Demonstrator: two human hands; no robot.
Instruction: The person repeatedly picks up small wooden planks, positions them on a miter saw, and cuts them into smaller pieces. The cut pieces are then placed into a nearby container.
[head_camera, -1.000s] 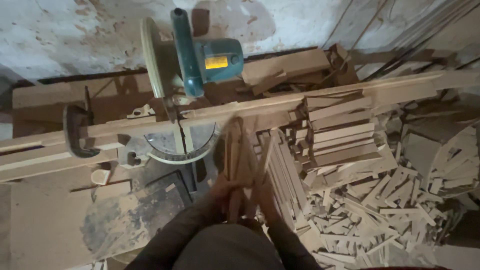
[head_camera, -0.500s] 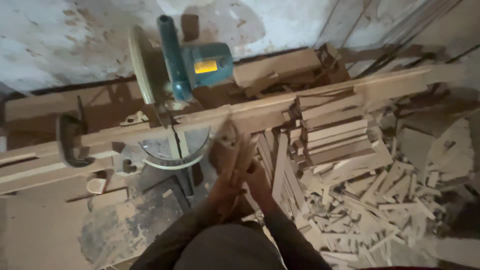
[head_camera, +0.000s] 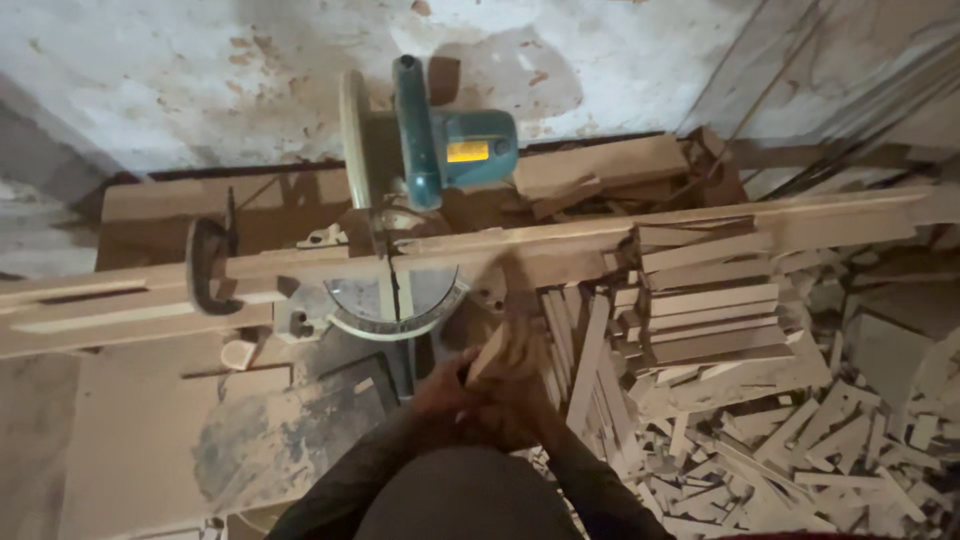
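Both forearms, in dark sleeves, come up from the bottom edge and meet at the middle. The left hand (head_camera: 447, 385) and the right hand (head_camera: 520, 405) are pressed close together, fingers curled round a small bundle of short pale wooden strips (head_camera: 512, 345). The bundle is blurred, so the number of strips cannot be told; it rises tilted from the hands, its upper end pointing toward the saw's fence.

It is held just in front of the teal electric mitre saw with a round blade guard (head_camera: 430, 150), whose semicircular grey turntable (head_camera: 392, 305) lies just to the left of the hands. A long pale wooden rail (head_camera: 620, 232) runs across the saw's base, and a dark metal C-clamp (head_camera: 207, 265) grips it at the left. On the dusty wooden worktop (head_camera: 140, 440), right of the hands, lie stacked cut wooden strips (head_camera: 700, 305), with loose offcuts (head_camera: 800, 450) scattered beyond.
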